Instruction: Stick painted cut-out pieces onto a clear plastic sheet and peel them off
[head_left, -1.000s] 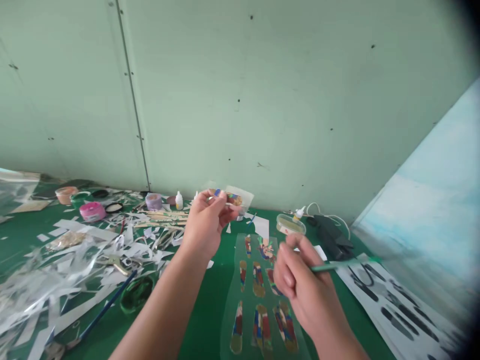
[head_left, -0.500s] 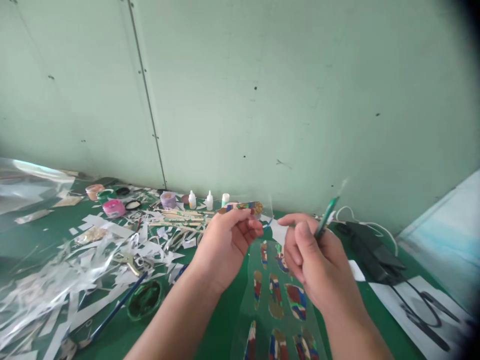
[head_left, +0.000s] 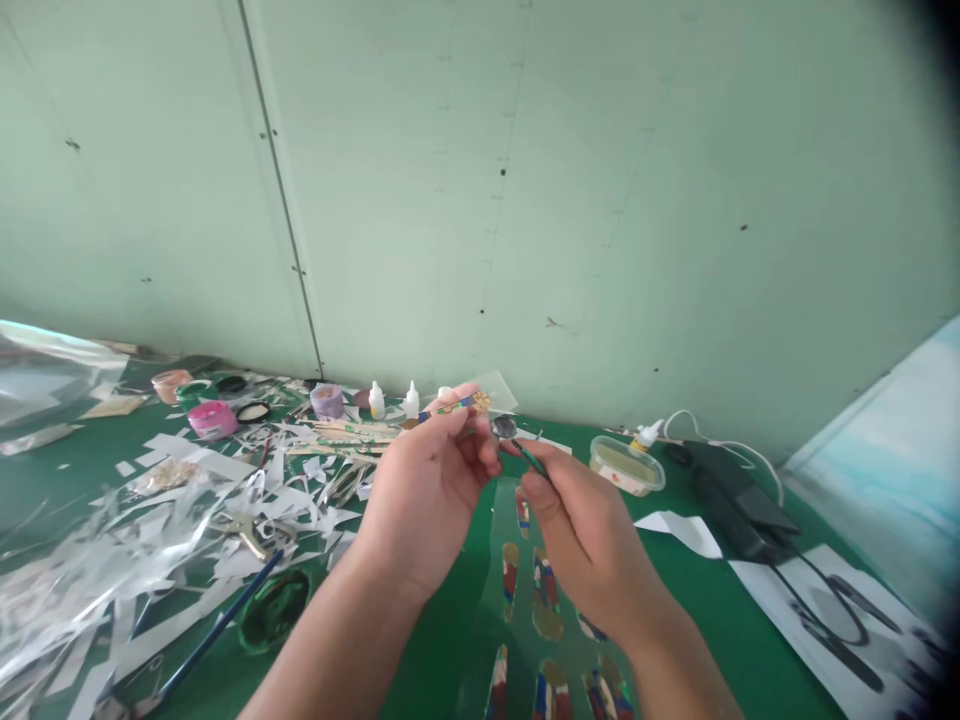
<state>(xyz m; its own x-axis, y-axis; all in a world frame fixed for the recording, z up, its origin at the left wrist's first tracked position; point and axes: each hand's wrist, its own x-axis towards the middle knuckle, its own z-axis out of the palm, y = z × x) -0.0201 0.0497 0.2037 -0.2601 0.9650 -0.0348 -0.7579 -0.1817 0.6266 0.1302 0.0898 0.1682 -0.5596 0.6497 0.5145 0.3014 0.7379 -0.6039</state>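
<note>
One strip (head_left: pixel 466 403) is being pinched above the table (head_left: pixel 435 650) by the left hand (head_left: pixel 427 500); one tool (head_left: pixel 531 458) is being gripped right beside it by the right hand (head_left: pixel 592 540)! Seven pieces (head_left: pixel 547 595) are being shown on a sheet (head_left: pixel 523 640), four jars (head_left: pixel 212 420) are being counted far left, all being backed by a pale green wall (head_left: pixel 600 150).

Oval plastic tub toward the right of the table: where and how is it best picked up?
Probably by the rounded left end of the oval plastic tub, coming from the near left: nothing covers that end, while the white dropper bottle crowds its far right edge.
</note>
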